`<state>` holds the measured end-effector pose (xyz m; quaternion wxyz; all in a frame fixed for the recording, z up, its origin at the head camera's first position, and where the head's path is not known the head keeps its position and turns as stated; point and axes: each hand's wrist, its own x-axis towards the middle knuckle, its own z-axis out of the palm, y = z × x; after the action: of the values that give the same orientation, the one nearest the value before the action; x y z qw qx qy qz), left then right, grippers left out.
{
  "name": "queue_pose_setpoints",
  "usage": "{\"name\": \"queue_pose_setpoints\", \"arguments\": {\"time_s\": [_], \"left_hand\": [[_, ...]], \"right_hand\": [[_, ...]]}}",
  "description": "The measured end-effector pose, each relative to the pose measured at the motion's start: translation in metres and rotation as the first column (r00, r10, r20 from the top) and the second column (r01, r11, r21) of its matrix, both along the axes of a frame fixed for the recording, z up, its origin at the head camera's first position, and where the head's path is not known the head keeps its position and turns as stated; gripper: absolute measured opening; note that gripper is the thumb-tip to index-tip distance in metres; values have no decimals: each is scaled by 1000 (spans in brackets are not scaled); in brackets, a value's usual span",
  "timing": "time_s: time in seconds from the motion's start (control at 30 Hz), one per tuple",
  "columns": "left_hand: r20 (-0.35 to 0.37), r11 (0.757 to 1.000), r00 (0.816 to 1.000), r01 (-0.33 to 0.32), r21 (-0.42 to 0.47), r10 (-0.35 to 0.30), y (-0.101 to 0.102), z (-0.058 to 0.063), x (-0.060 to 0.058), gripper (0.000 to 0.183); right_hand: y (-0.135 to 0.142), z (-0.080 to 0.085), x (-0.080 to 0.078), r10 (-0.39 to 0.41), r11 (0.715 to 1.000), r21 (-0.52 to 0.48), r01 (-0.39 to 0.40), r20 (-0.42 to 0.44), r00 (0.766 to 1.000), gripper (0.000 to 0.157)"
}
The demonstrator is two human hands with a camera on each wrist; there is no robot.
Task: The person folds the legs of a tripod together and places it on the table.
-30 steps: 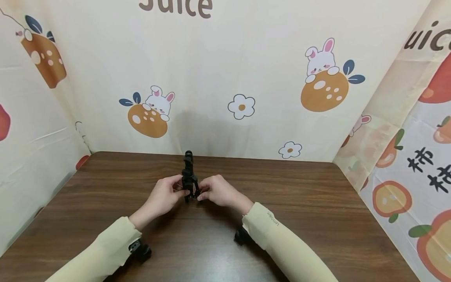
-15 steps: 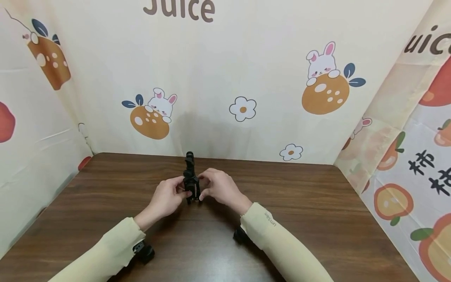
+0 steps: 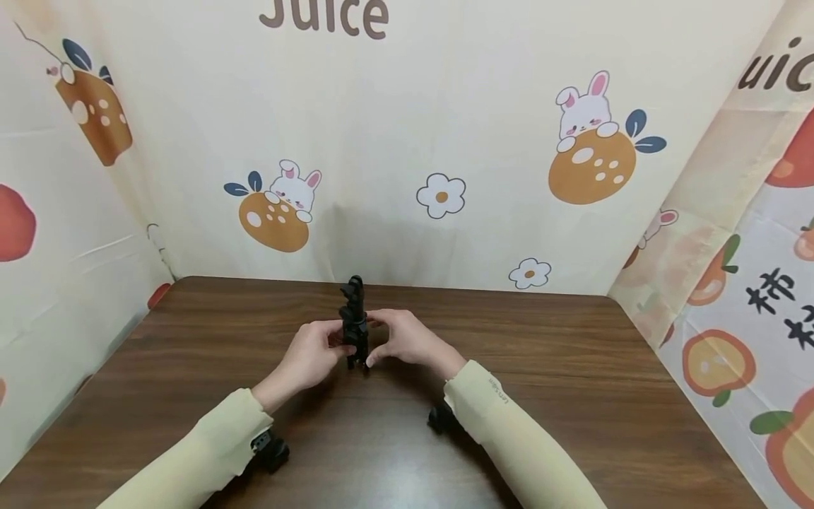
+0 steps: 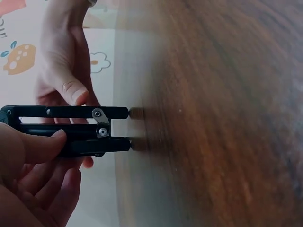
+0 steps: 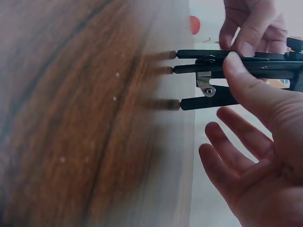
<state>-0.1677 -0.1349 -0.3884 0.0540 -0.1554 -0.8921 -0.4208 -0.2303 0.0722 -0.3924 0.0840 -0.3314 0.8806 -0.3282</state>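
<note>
A small black tripod (image 3: 354,311) stands upright on the brown table, its legs nearly folded together. My left hand (image 3: 309,355) pinches the lower part from the left, with the thumb (image 4: 45,144) along a leg. On the other side, my right hand (image 3: 413,341) reaches around the legs with loosely spread fingers. In the right wrist view its thumb (image 5: 244,78) overlaps the tripod legs (image 5: 208,101), while several fingers extend below, apart from them. A small gap shows between that thumb and the nearest leg in the left wrist view. Metal hinges (image 4: 100,124) join the legs.
The wood-grain table (image 3: 509,367) runs back to a printed cloth wall (image 3: 381,141) with rabbits, oranges and flowers. More printed cloth (image 3: 718,311) stands along the right, and another panel (image 3: 76,268) closes off the left.
The tripod has turned, so the gap between its legs no longer shows in the head view. My right thumb and fingers have spread from their earlier pinch at a leg. The left hand keeps hold.
</note>
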Motion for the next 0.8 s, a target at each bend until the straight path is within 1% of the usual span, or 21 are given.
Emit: {"name": "queue_pose_setpoints", "arguments": {"time_s": [0.07, 0.17, 0.23, 0.3, 0.4, 0.47, 0.57, 0.67, 0.8], "left_hand": [[11, 1000, 1000, 10, 18, -10, 0, 0, -2, 24], [19, 1000, 1000, 7, 30, -7, -2, -1, -4, 22], [23, 1000, 1000, 3, 23, -4, -3, -2, -4, 21], [16, 1000, 1000, 5, 7, -5, -4, -3, -3, 21], [9, 1000, 1000, -8, -12, 8, -6, -3, -1, 24], [-1, 1000, 1000, -26, -17, 26, -7, -2, 1, 25], [-2, 999, 999, -45, -23, 44, -9, -1, 6, 27], [17, 999, 1000, -25, -29, 25, -11, -1, 10, 31], [72, 1000, 997, 0, -6, 1, -10, -4, 14, 35]], "right_hand": [[2, 1, 0, 23, 999, -41, -20, 63, 998, 60], [3, 2, 1, 30, 997, -75, -23, 104, 994, 37], [3, 1, 2, 19, 996, -91, -9, 106, 994, 26], [4, 1, 3, -1, 996, -92, 9, 87, 996, 15], [4, 2, 6, -33, 996, -82, 38, 59, 998, 5], [4, 4, 8, -49, 997, -63, 50, 22, 999, 3], [4, 7, 13, -67, 997, -47, 66, -21, 998, 5], [3, 8, 18, -92, 995, -44, 89, -50, 995, 7], [1, 7, 25, -101, 994, -51, 99, -41, 994, 11]]}}
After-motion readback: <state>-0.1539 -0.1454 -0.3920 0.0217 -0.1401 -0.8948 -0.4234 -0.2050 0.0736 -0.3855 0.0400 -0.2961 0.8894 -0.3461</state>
